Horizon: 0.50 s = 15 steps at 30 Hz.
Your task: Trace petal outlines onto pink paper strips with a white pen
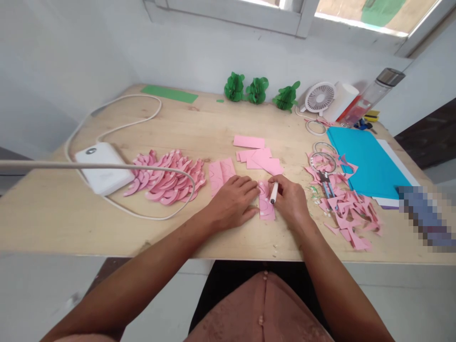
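My right hand (290, 199) grips a white marker (274, 192), its lower tip hidden behind the fingers. Under it lies a pink paper strip (266, 213) with curved outlines drawn on it. My left hand (237, 202) rests flat on the table, fingertips at the strip's left edge. Just beyond that hand are pink strips with drawn curves (215, 175). Farther back lie several loose pink strips (258, 156), partly overlapping. A heap of curved pink cut-outs (174, 175) sits to the left.
Pink scraps (356, 213) and scissors (326, 180) lie at right, near a blue folder (370, 161). A white power bank (103, 166) and its cable stand left. Green paper shapes (256, 90), a small fan (319, 97) and a bottle (374, 95) line the back.
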### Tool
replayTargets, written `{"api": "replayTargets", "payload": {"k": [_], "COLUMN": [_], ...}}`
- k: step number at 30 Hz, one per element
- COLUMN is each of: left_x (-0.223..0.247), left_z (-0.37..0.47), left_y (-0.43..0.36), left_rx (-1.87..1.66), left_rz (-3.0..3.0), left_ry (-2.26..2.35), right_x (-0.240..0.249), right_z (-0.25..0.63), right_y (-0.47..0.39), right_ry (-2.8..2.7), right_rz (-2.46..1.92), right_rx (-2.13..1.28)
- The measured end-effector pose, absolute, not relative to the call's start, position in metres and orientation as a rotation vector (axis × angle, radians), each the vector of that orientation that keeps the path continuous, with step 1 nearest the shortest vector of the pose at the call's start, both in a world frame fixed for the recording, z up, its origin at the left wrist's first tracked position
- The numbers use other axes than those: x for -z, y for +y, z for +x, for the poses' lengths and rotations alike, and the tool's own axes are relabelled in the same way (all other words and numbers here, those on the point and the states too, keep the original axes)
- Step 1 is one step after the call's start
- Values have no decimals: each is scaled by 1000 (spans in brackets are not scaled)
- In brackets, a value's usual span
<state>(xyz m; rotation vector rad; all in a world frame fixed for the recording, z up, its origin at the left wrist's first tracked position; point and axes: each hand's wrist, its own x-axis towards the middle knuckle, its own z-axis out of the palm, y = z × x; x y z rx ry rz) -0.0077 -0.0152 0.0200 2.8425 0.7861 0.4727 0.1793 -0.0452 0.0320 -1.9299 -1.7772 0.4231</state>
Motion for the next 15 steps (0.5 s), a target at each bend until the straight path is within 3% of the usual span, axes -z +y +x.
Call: {"api": "replayTargets", "payload": {"k": [15], "left_x": [-19], "left_z": [-8], "left_y": [-16], "left_rx": [-510], "left_rz": [2841], "left_ry": [793], "right_x": [-31], "right_z": [179], "right_y": [-45], "right_ry": [-1786], "right_rz": [-1930], "right_rx": [-383]}}
